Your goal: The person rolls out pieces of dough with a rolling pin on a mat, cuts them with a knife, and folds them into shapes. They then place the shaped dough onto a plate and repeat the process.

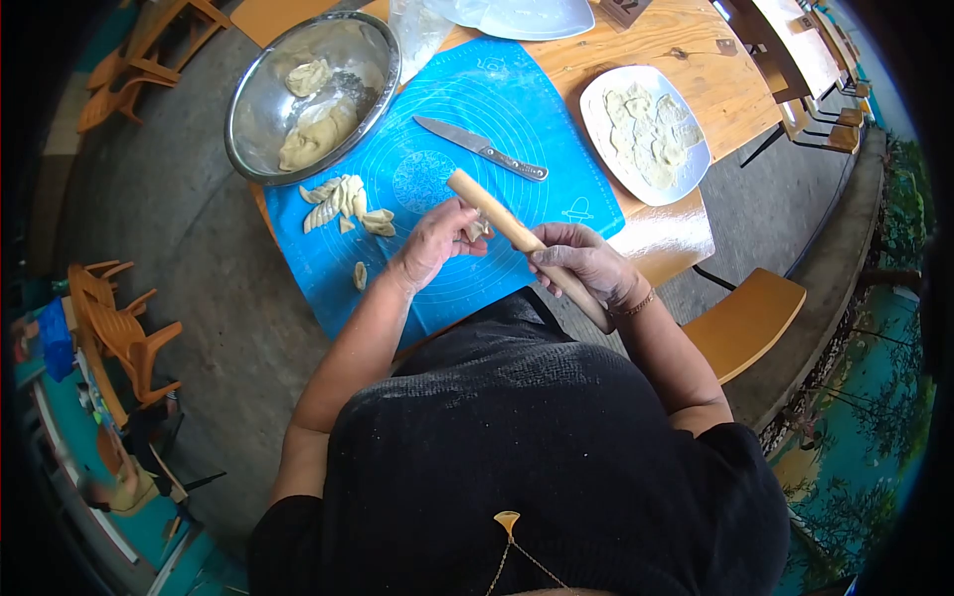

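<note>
My right hand (586, 263) is wrapped round a wooden rolling pin (494, 211), held slanting above the front of a blue baking mat (537, 99). In my left hand (434, 243), a small piece of dough (478, 229) is pinched between the fingers, close beside the pin. Left of that hand, several cut dough pieces (338, 202) lie in a cluster on the mat, with a single dough piece (360, 276) nearer me. Beyond my hands a knife (482, 147) rests flat, its dark handle pointing right.
A metal bowl (238, 139) with dough lumps stands at the mat's back left corner. To the right, a white plate (693, 182) carries flattened dough rounds. Another white plate (537, 22) and a clear plastic bag (417, 35) sit at the back of the wooden table (686, 50).
</note>
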A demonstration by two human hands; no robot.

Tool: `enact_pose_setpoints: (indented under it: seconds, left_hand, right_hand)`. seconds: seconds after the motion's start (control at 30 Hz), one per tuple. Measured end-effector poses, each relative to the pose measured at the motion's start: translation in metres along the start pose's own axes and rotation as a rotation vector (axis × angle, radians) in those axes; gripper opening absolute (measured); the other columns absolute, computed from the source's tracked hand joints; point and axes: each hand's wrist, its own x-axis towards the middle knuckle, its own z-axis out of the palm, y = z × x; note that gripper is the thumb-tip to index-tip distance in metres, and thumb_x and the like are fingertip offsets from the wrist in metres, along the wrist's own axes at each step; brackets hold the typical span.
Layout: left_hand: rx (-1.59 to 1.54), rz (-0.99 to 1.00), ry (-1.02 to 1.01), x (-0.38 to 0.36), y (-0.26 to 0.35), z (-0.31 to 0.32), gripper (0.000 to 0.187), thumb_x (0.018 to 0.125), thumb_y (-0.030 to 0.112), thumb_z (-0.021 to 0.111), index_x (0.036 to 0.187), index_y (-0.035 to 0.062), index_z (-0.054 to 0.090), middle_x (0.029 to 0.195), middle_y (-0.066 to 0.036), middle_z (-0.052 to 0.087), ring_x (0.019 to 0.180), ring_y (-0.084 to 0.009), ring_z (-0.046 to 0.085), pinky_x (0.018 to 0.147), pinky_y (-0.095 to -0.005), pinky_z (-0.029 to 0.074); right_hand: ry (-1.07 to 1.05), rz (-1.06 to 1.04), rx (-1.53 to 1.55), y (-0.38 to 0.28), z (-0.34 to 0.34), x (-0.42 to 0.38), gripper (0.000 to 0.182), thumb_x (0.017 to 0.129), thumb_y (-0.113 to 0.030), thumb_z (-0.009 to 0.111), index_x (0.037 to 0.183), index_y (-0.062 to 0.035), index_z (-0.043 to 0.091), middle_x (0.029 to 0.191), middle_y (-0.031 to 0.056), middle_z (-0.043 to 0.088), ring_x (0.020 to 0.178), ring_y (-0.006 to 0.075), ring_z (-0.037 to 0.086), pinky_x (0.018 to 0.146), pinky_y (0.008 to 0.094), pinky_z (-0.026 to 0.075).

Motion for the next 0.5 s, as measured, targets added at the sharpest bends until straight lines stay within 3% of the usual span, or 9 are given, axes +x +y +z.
enact_pose_setpoints:
  seconds: [0.1,0.27,0.4,0.5]
  left_hand:
    - [0.164,0.031,0.025,-0.002,0.008,0.016,0.035,0.098,0.031,0.055,0.114,-0.0003,0.062,0.106,-0.012,0.065,0.096,-0.0195,0.062,0.086,-0.037,0.051]
    - [0.39,0.039,0.03,-0.003,0.013,0.008,0.033,0.096,0.031,0.064,0.109,-0.0002,0.066,0.088,-0.006,0.066,0.083,-0.0129,0.064,0.077,-0.0271,0.051]
    - [0.425,0.014,0.053,-0.006,0.015,0.004,0.034,0.096,0.03,0.065,0.104,-0.0022,0.068,0.087,-0.004,0.067,0.077,-0.0116,0.065,0.072,-0.027,0.055]
    - [0.392,0.007,0.138,-0.008,0.012,-0.004,0.031,0.097,0.032,0.062,0.103,0.0019,0.067,0.082,-0.004,0.065,0.074,-0.0125,0.063,0.073,-0.0292,0.053]
  right_hand:
    - [-0.012,0.009,0.019,0.0,0.003,0.002,0.025,0.089,-0.016,0.068,0.105,0.0021,0.06,0.082,0.0049,0.063,0.066,0.0091,0.06,0.053,0.0204,0.05]
    - [-0.032,0.051,0.036,-0.007,0.0,0.005,0.025,0.089,-0.015,0.067,0.105,0.0026,0.06,0.082,0.0049,0.063,0.065,0.0094,0.061,0.052,0.0204,0.05]
    - [-0.02,0.049,0.001,-0.014,-0.008,0.008,0.027,0.089,-0.016,0.067,0.106,0.0036,0.061,0.081,0.0043,0.062,0.065,0.0093,0.061,0.051,0.0203,0.05]
    - [0.014,0.023,-0.045,-0.027,-0.015,0.01,0.026,0.091,-0.013,0.065,0.11,0.0043,0.06,0.081,0.0044,0.063,0.064,0.0087,0.062,0.051,0.0195,0.05]
